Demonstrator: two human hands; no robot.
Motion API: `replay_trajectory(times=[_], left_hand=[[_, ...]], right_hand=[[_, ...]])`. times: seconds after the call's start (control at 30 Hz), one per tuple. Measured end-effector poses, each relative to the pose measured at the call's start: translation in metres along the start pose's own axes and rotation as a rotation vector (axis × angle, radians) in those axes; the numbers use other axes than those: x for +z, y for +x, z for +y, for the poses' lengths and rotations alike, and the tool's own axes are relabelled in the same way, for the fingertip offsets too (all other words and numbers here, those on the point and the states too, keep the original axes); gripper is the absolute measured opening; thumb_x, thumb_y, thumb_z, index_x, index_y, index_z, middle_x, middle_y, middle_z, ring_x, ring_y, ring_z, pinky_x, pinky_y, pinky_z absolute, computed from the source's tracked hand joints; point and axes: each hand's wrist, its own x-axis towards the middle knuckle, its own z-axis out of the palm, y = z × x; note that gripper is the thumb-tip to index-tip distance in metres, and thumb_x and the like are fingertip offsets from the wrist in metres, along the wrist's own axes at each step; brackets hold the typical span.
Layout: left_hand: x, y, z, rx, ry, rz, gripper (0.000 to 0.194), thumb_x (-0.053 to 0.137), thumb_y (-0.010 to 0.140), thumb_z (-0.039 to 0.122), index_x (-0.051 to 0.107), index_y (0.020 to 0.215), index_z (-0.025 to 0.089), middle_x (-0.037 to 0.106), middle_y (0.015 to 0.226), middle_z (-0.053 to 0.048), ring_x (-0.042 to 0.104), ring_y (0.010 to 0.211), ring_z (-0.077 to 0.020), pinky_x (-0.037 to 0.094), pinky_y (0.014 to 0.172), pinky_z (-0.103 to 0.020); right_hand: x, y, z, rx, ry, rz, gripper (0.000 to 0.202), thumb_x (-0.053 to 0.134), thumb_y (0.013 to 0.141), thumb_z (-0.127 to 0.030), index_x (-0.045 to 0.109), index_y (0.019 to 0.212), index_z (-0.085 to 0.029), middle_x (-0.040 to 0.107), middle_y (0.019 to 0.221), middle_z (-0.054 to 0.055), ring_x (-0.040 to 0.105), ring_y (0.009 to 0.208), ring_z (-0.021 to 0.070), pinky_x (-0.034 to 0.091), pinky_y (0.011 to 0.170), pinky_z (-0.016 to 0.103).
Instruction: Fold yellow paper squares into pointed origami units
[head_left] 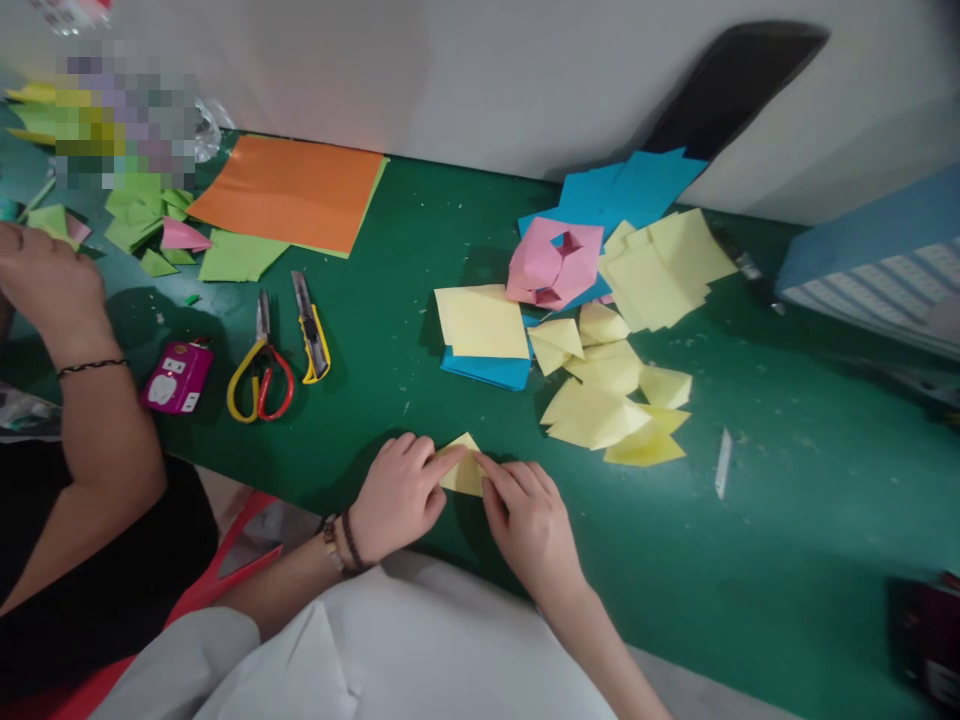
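Observation:
A small folded sheet of pale yellow paper (pixel 463 474) lies at the table's near edge, one corner pointing away from me. My left hand (pixel 397 497) holds its left side, index finger stretched over the paper and the other fingers curled. From the right, my right hand (pixel 531 515) presses the paper with its index finger, thumb tucked close to the edge. Just beyond are several folded yellow paper pieces (pixel 596 412) and a stack of flat yellow sheets (pixel 484 322) over blue paper (pixel 486 371). A pink folded paper model (pixel 553 262) sits behind them.
On the green table (pixel 382 350) lie scissors (pixel 260 370), a yellow box cutter (pixel 313 335), a purple box (pixel 178 377) and orange paper (pixel 296 190). Another person's arm (pixel 105 370) rests at the left. More yellow sheets (pixel 664 268) and a white strip (pixel 723 463) are on the right.

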Motion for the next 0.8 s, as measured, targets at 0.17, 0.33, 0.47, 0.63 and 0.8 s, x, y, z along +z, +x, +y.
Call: replay_trajectory(times=[0.17, 0.33, 0.47, 0.63, 0.8], left_hand=[[-0.0013, 0.0026, -0.0001, 0.004, 0.006, -0.014, 0.060, 0.049, 0.079, 0.011, 0.046, 0.137, 0.026, 0.050, 0.088, -0.004, 0.047, 0.084, -0.0237, 0.043, 0.071, -0.038], [-0.0020, 0.0033, 0.0001, 0.002, 0.001, -0.013, 0.060, 0.049, 0.079, 0.010, 0.046, 0.137, 0.025, 0.051, 0.087, -0.004, 0.048, 0.083, -0.0236, 0.044, 0.071, -0.038], [-0.0018, 0.0036, -0.0001, -0.002, -0.002, -0.003, 0.060, 0.050, 0.079, 0.010, 0.047, 0.137, 0.025, 0.051, 0.086, -0.005, 0.048, 0.083, -0.0237, 0.044, 0.071, -0.038], [-0.0008, 0.0039, 0.0010, -0.004, -0.020, 0.022, 0.045, 0.051, 0.087, 0.020, 0.052, 0.132, 0.026, 0.051, 0.085, -0.005, 0.048, 0.082, -0.0231, 0.044, 0.070, -0.037], [0.0008, 0.0052, 0.0009, -0.034, -0.018, 0.075, 0.036, 0.053, 0.092, 0.030, 0.057, 0.127, 0.029, 0.049, 0.091, -0.005, 0.048, 0.084, -0.0224, 0.043, 0.070, -0.036]], right_hand=[[-0.0001, -0.0003, 0.0000, -0.015, -0.013, 0.004, 0.031, 0.046, 0.094, -0.016, 0.063, 0.119, -0.014, 0.060, 0.077, 0.006, 0.052, 0.073, 0.0195, 0.046, 0.068, 0.034], [-0.0004, 0.0001, 0.0007, -0.016, -0.019, -0.003, 0.031, 0.045, 0.094, -0.016, 0.063, 0.118, -0.015, 0.060, 0.078, 0.006, 0.052, 0.074, 0.0194, 0.045, 0.068, 0.034], [-0.0007, 0.0007, 0.0008, -0.014, -0.020, -0.007, 0.032, 0.044, 0.094, -0.017, 0.064, 0.118, -0.016, 0.060, 0.077, 0.006, 0.053, 0.073, 0.0193, 0.046, 0.067, 0.034], [-0.0005, 0.0003, 0.0012, -0.019, -0.023, -0.006, 0.032, 0.045, 0.093, -0.016, 0.064, 0.119, -0.015, 0.060, 0.078, 0.007, 0.053, 0.073, 0.0196, 0.047, 0.067, 0.034], [0.0006, -0.0005, 0.0020, -0.014, -0.027, -0.009, 0.033, 0.044, 0.094, -0.017, 0.064, 0.119, -0.017, 0.060, 0.078, 0.007, 0.053, 0.073, 0.0193, 0.047, 0.067, 0.034]])
